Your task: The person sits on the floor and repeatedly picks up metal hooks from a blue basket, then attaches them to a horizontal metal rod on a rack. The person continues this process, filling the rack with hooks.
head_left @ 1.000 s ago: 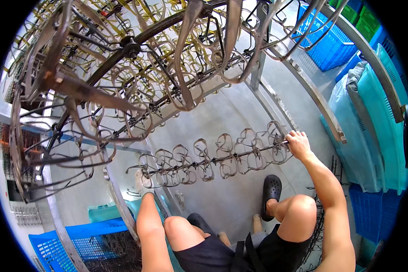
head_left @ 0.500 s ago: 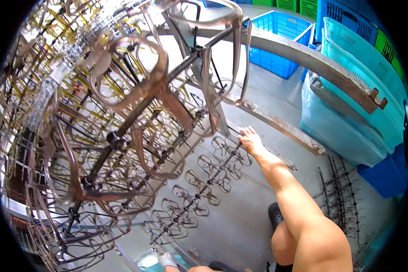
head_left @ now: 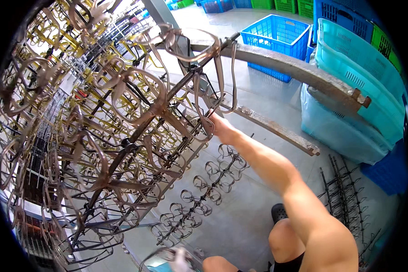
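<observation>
My right hand (head_left: pixel 220 127) reaches into the edge of a rack full of eyeglass frames. A brownish translucent frame (head_left: pixel 204 124) in front of it and the rods there hide its fingers. My left hand (head_left: pixel 181 260), pale and smeared by motion, shows at the lower edge beside a curved frame piece; its grip is unclear. Between my hands and below them, a dark rod (head_left: pixel 198 202) carrying several eyeglass frames runs slantwise, apparently on or near the grey floor. Nearest to me on the rack, a thick rod (head_left: pixel 143 128) bears large brown frames.
Two metal bars (head_left: pixel 299 65) (head_left: pixel 276 125) jut rightward from the rack. Bare branched rods (head_left: pixel 344 195) lie on the floor at right. Turquoise baskets (head_left: pixel 349 75) and a blue crate (head_left: pixel 276 38) stand farther off. My knees and a dark shoe (head_left: pixel 279 213) are below.
My right hand has left the far end of the frame-laden rod and moved left to the rack. My left hand has shifted slightly right. The view has turned a little.
</observation>
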Motion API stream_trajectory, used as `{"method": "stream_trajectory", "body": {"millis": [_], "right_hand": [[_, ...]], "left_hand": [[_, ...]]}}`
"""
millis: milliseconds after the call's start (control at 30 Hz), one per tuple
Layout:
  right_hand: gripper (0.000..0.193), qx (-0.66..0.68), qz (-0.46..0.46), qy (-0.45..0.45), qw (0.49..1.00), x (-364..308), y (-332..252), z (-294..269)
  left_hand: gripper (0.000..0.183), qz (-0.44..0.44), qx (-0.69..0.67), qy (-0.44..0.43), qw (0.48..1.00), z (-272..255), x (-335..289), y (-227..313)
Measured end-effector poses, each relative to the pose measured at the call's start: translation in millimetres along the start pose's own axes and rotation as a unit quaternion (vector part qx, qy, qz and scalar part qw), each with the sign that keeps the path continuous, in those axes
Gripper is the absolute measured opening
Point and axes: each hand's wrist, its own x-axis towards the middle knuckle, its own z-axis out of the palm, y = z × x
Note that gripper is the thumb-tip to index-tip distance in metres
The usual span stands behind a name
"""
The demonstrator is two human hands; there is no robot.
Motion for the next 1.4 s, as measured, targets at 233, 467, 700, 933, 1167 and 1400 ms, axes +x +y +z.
{"method": "stream_trajectory", "body": {"millis": [233,467,700,933,1167,1400], "right_hand": [[0.019,0.222,-0.094,0.015,0.97,-47.8,-26.1,50.5],[0.027,0.194,-0.108,0.039,0.974,-206.2,5.0,11.6],[0.018,0.25,-0.147,0.163,0.943,-321.1,-29.0,-44.7],[0.022,0.184,-0.021,0.188,0.965,-326.0,-29.6,-64.0],[0.023,0.079,-0.035,0.048,0.995,-320.5,-2.4,-113.9],[0.022,0.054,-0.004,0.108,0.993,-304.9,-16.5,-133.2]], "left_hand": [[0.031,0.07,-0.342,0.019,0.937,-44.4,169.9,20.7],[0.013,0.137,-0.41,0.195,0.88,-59.9,168.1,39.2],[0.026,0.041,-0.359,0.045,0.931,-27.5,-1.2,49.2],[0.022,0.109,-0.401,0.091,0.905,-55.4,-60.0,-12.3],[0.003,0.079,-0.491,0.126,0.859,-63.3,-81.8,-57.2],[0.005,0.038,-0.527,0.075,0.845,-63.2,-78.8,-85.9]]}}
